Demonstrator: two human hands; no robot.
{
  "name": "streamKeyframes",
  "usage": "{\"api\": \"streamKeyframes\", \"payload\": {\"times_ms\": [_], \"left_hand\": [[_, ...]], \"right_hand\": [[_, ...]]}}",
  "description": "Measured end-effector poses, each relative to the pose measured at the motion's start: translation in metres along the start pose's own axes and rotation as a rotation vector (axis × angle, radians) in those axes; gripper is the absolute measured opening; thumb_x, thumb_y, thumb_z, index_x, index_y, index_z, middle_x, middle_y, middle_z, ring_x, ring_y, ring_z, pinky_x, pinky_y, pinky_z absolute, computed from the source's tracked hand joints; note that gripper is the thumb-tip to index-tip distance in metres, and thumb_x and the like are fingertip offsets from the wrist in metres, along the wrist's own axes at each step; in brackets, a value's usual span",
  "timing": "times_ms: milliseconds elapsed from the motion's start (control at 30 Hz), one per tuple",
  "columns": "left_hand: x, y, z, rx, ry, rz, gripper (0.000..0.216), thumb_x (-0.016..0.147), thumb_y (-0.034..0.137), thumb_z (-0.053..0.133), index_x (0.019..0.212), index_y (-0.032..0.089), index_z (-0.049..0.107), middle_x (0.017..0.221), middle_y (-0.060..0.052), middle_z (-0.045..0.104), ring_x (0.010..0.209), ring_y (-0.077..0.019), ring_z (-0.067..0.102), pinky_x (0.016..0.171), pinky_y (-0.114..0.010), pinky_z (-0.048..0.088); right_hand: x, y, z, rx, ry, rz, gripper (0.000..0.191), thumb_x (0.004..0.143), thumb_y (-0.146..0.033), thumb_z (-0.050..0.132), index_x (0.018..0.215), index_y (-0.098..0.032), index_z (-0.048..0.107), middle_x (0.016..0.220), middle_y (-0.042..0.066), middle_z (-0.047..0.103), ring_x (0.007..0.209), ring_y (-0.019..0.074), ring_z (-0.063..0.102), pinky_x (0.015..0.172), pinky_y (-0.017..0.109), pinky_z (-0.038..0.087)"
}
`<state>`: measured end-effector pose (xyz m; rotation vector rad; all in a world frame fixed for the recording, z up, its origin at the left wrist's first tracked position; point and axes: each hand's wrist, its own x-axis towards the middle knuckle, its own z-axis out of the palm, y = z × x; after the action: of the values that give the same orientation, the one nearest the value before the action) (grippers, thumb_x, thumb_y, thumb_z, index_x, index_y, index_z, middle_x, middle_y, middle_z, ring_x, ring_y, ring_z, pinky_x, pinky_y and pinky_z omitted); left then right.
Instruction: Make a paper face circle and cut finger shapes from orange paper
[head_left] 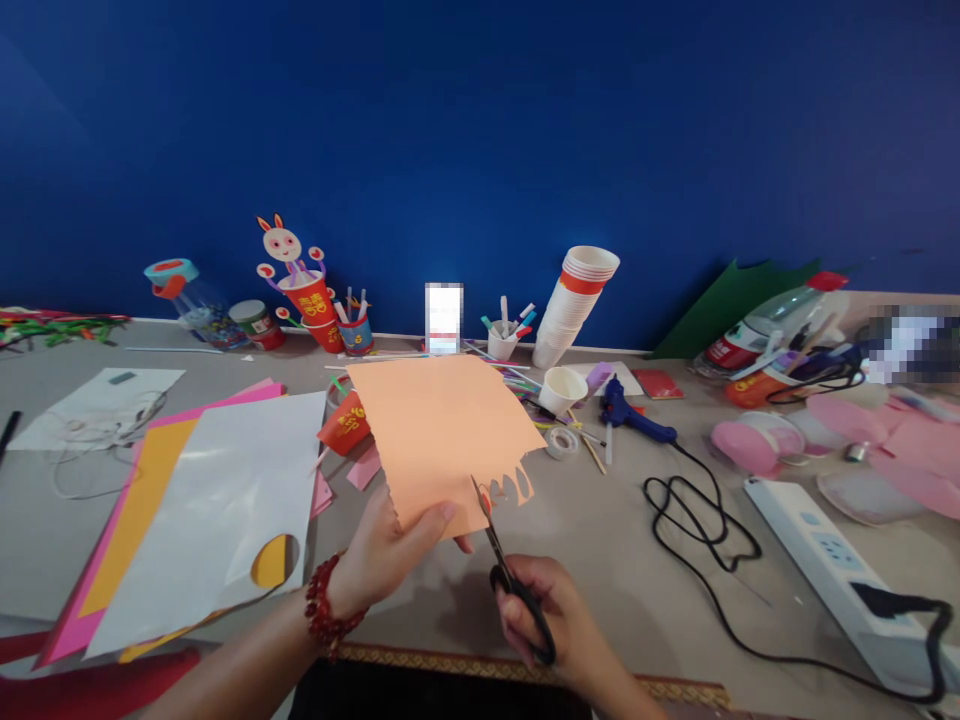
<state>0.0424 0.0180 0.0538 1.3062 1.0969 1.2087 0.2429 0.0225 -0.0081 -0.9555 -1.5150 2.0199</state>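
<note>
An orange sheet of paper [442,430] is held up above the table, its right lower edge cut into with several notches and hanging strips. My left hand [401,540], a red bead bracelet on its wrist, grips the sheet's lower left corner with the thumb on top. In my right hand [544,605] is a pair of scissors [499,555] with black handles, fingers through the loops. The blades point up and away, meeting the paper's lower edge just right of my left thumb. Behind the sheet, a red paper cup [346,425] is partly hidden.
Left lie stacked coloured sheets [225,490]. Along the blue wall stand a rabbit cup figure [300,290], a pen cup [504,335] and stacked paper cups [574,305]. To the right are a blue glue gun [634,412], its looping black cord [701,500] and a power strip [825,570].
</note>
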Motion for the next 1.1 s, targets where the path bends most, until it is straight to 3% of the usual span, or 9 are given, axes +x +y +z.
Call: {"api": "streamKeyframes", "payload": {"times_ms": [167, 367, 500, 700, 967, 1100], "left_hand": [[0.000, -0.001, 0.000, 0.056, 0.004, 0.043, 0.036, 0.094, 0.032, 0.049, 0.072, 0.014, 0.071, 0.089, -0.009, 0.072, 0.075, -0.0202, 0.067, 0.081, -0.034, 0.055], [-0.002, -0.003, 0.001, 0.064, 0.004, 0.042, 0.034, 0.094, 0.032, 0.049, 0.079, 0.014, 0.072, 0.092, -0.010, 0.072, 0.081, -0.0223, 0.067, 0.079, -0.034, 0.055], [-0.003, -0.004, 0.001, 0.071, 0.006, 0.064, 0.036, 0.095, 0.031, 0.048, 0.072, 0.015, 0.071, 0.092, -0.010, 0.072, 0.076, -0.0202, 0.066, 0.081, -0.035, 0.055], [-0.003, -0.009, 0.001, 0.046, -0.006, 0.099, 0.034, 0.095, 0.027, 0.047, 0.077, 0.013, 0.072, 0.098, -0.012, 0.072, 0.092, -0.0229, 0.065, 0.083, -0.033, 0.054], [-0.006, -0.011, 0.004, 0.019, 0.037, 0.074, 0.024, 0.095, 0.023, 0.049, 0.092, 0.015, 0.071, 0.082, -0.007, 0.072, 0.072, -0.0175, 0.067, 0.072, -0.028, 0.056], [-0.007, -0.011, 0.007, 0.020, 0.061, 0.072, 0.026, 0.094, 0.024, 0.051, 0.085, 0.013, 0.072, 0.079, -0.008, 0.073, 0.076, -0.0193, 0.068, 0.074, -0.029, 0.056]], "right_hand": [[0.001, 0.002, 0.002, 0.034, -0.013, -0.023, 0.061, 0.067, -0.078, 0.062, 0.062, -0.020, 0.043, 0.040, -0.007, 0.042, 0.033, 0.0046, 0.031, 0.037, 0.019, 0.022], [0.002, 0.002, 0.002, 0.049, -0.034, -0.001, 0.062, 0.066, -0.078, 0.062, 0.063, -0.019, 0.045, 0.040, -0.006, 0.045, 0.033, 0.0052, 0.032, 0.037, 0.019, 0.022], [0.003, 0.001, 0.001, 0.022, -0.039, -0.016, 0.061, 0.067, -0.078, 0.061, 0.063, -0.019, 0.045, 0.038, -0.006, 0.044, 0.033, 0.0051, 0.031, 0.036, 0.019, 0.022], [0.002, 0.000, -0.001, 0.004, -0.019, -0.027, 0.061, 0.068, -0.078, 0.061, 0.061, -0.020, 0.044, 0.038, -0.007, 0.042, 0.032, 0.0045, 0.029, 0.034, 0.018, 0.020], [0.002, 0.002, 0.002, 0.019, -0.010, -0.088, 0.059, 0.072, -0.074, 0.061, 0.060, -0.020, 0.043, 0.038, -0.007, 0.041, 0.032, 0.0041, 0.029, 0.035, 0.018, 0.019], [0.004, 0.006, 0.001, 0.054, -0.035, -0.070, 0.058, 0.071, -0.073, 0.064, 0.062, -0.020, 0.043, 0.039, -0.006, 0.043, 0.032, 0.0045, 0.032, 0.035, 0.017, 0.020]]}}
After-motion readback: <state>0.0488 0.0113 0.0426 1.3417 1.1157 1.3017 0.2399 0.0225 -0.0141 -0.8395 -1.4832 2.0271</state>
